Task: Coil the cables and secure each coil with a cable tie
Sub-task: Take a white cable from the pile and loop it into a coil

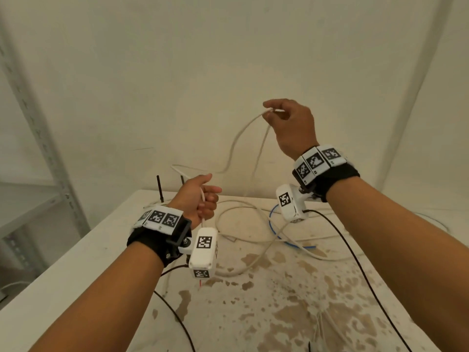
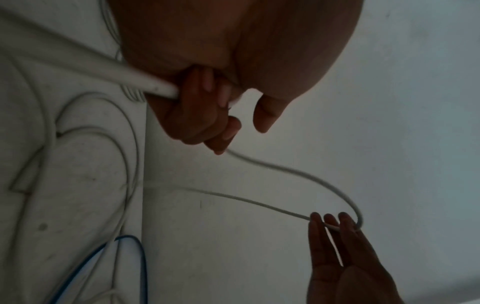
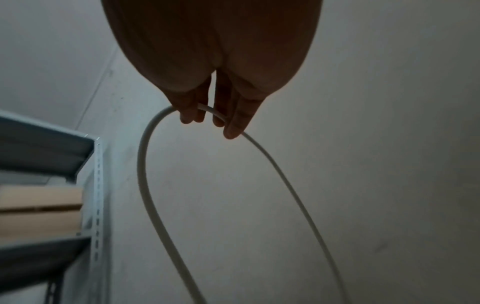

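Observation:
A long white cable (image 1: pixel 236 141) runs from my left hand (image 1: pixel 203 196) up to my right hand (image 1: pixel 281 114) and back down to the table. My left hand grips it in a fist above the table's far left part; the cable (image 2: pixel 298 174) leaves that fist (image 2: pixel 205 115) toward the right hand. My right hand is raised in front of the wall and pinches the top of the loop between thumb and fingers (image 3: pixel 233 121), with both strands of the cable (image 3: pixel 145 164) hanging below. More white cable (image 1: pixel 243 224) lies in loose curves on the table. No cable tie is visible.
A blue cable (image 1: pixel 274 224) lies among the white loops on the stained table (image 1: pixel 291 313). Thin black leads (image 1: pixel 355 255) trail from both wrist cameras. Two black antennas (image 1: pixel 160 186) stand at the table's far edge. A metal shelf rack (image 1: pixel 38 148) stands on the left.

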